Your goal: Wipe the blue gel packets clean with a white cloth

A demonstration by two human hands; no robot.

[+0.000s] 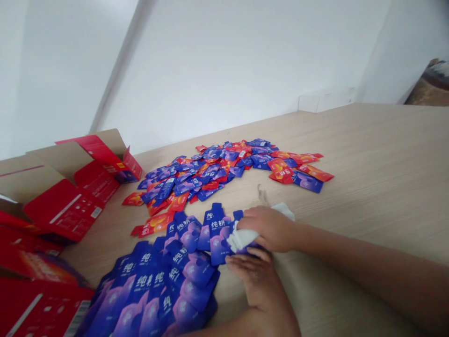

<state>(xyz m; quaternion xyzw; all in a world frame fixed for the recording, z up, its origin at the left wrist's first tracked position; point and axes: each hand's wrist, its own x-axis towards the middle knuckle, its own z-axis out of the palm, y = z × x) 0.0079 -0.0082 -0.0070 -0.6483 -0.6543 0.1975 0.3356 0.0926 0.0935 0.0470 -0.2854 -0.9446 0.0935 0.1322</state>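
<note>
Your right hand point(268, 227) is gripping a bunched white cloth point(242, 238) over blue-purple sachets point(218, 243); your left hand point(250, 274) is resting just nearer you, fingers at their edge, probably steadying them, though you cannot tell whether it is pinching. Left of both hands, overlapping sachets point(150, 276) are lying face up, presumably for compactness; beyond, a mixed red-and-blue heap point(210, 171) is spreading.

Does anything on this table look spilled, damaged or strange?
Nothing looks spilled or damaged. Only a small greyish squiggle on the tabletop, beyond the right hand, looks odd: it is unlike the packets, and too blurred to identify.
</note>
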